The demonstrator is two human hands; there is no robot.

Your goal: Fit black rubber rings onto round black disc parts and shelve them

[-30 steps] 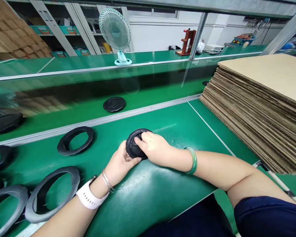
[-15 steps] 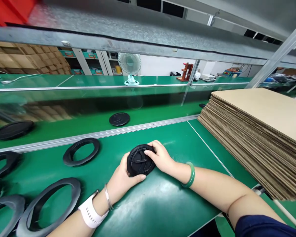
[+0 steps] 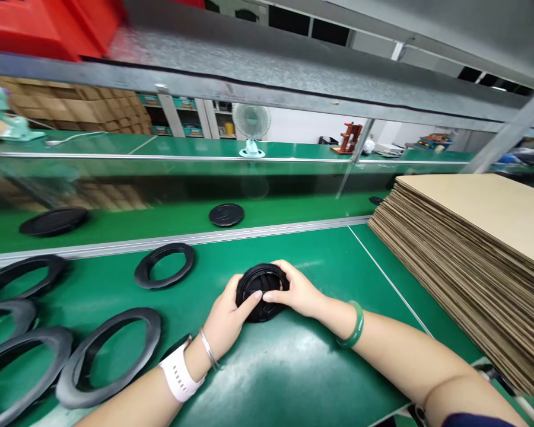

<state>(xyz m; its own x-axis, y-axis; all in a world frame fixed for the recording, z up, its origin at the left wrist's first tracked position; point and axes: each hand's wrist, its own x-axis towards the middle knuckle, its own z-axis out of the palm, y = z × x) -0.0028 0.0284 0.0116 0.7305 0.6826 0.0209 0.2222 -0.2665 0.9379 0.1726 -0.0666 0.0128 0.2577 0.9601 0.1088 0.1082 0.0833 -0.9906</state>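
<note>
A black round plastic cap with a thick ringed rim is held between both hands, over the green work table. My left hand grips its left side, the thumb lying across its lower face. On the opposite side my right hand wraps the rim, with its thumb pressed on the inner face close to the left thumb. The two thumbs hide part of the cap's middle, and the fingers behind it are hidden. A black ring lies to the left of the hands.
Several larger black rings lie at the left. Black discs rest on the green strip behind the metal rail. A tall stack of cardboard sheets stands at the right. A metal shelf crosses overhead; a small fan stands behind.
My left thumb has moved from the lower edge up onto the cap's face. The right thumb sits lower on it. The cap's tilt has changed, and the view has swung left.
</note>
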